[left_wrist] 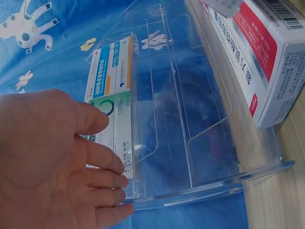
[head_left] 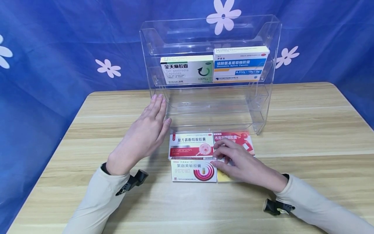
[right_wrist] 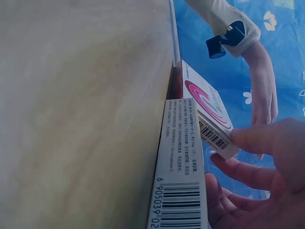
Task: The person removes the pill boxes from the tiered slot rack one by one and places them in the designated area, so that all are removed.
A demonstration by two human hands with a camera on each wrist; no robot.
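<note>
My left hand (head_left: 143, 133) lies along the left side of a clear acrylic rack (head_left: 259, 122), fingers straight. My right hand (head_left: 238, 164) reaches over medicine boxes in front of the rack. Its thumb and index finger pinch the right end of a white capsule box with pink arcs (head_left: 187, 172); in the right wrist view this box is tilted. Behind that box lies a red-and-white capsule box (head_left: 187, 143). A red capsule box (head_left: 248, 141) is partly covered by my right fingers. Under the same hand, a yellow box (head_left: 223, 177) is mostly hidden.
On the rack's middle tier stand a green-and-white capsule box (head_left: 188, 71) and a blue-and-white capsule box (head_left: 241, 65), side by side. The rack stands on a wooden table (head_left: 306, 130), with a blue flowered cloth (head_left: 73, 39) behind it.
</note>
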